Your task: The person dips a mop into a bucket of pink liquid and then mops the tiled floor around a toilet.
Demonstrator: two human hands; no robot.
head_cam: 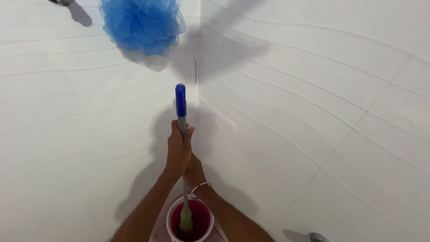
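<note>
Your left hand [179, 150] and right hand [195, 172] both clench one thin mop handle [181, 107], blue-capped; one round pink bucket [190, 222]; one frilly blue mesh sponge [142, 24].

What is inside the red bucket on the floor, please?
Inside the red bucket, the green lower end of the long pole stands upright. The left hand and right hand grip the pole above. The bucket's bottom is dark, so any liquid cannot be seen.

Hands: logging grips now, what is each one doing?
Left hand: closed around the mop handle.
Right hand: on the handle lower down, mostly hidden; its grip cannot be told.
</note>
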